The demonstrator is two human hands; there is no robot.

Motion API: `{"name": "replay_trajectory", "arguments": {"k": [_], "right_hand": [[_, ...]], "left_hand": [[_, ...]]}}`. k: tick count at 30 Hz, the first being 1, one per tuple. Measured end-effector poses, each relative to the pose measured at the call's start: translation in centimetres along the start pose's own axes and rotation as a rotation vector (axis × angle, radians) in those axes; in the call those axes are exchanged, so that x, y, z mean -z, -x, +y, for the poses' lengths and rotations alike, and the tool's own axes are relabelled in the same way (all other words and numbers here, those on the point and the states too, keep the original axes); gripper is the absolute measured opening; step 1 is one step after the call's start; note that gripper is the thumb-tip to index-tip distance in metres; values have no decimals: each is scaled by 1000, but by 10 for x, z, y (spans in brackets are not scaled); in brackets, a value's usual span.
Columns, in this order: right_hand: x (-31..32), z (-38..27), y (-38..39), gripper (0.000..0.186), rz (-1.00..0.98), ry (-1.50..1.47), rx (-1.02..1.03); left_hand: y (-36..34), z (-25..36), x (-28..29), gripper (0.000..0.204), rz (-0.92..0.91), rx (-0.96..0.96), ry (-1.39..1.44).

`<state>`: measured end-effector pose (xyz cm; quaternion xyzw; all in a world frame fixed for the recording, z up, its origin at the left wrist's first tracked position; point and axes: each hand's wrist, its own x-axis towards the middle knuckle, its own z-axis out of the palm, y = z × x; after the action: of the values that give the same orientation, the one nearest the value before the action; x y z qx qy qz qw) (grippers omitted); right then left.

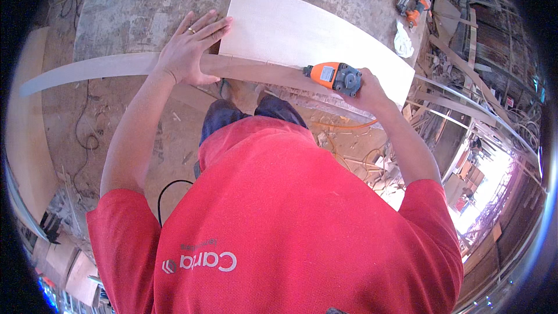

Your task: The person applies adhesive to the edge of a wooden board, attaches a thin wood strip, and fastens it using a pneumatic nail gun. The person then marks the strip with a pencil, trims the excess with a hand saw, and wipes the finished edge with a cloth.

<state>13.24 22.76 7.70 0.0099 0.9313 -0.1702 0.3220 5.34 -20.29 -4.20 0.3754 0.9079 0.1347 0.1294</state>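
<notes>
A pale, wide board [296, 29] lies on the worktable [145, 9]. A long, thin wooden strip [96, 68] runs along the board's near edge and reaches out past the table on the left. My left hand [190, 51] is open with fingers spread, lying over the strip, fingertips touching the board's left end. In my right hand [369, 92] is an orange and black air nailer [335, 77], its head over the strip and the board's near edge. The fingers round its handle are partly hidden.
Another orange and black nail gun [412, 4] lies at the table's far right, near a crumpled white cloth [403, 40]. An orange hose [343, 126] hangs below the table. Offcuts and long strips [465, 90] clutter the right side. A large panel [28, 139] stands left.
</notes>
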Motion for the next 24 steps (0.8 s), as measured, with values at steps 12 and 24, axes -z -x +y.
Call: {"name": "replay_trajectory", "arguments": {"k": [12, 24], "right_hand": [[10, -26, 2, 47, -73, 75, 19], [-2, 27, 28, 60, -8, -55, -51]], "left_hand": [[1, -1, -1, 125, -8, -3, -14], [-3, 4, 7, 128, 20, -63, 20]]}}
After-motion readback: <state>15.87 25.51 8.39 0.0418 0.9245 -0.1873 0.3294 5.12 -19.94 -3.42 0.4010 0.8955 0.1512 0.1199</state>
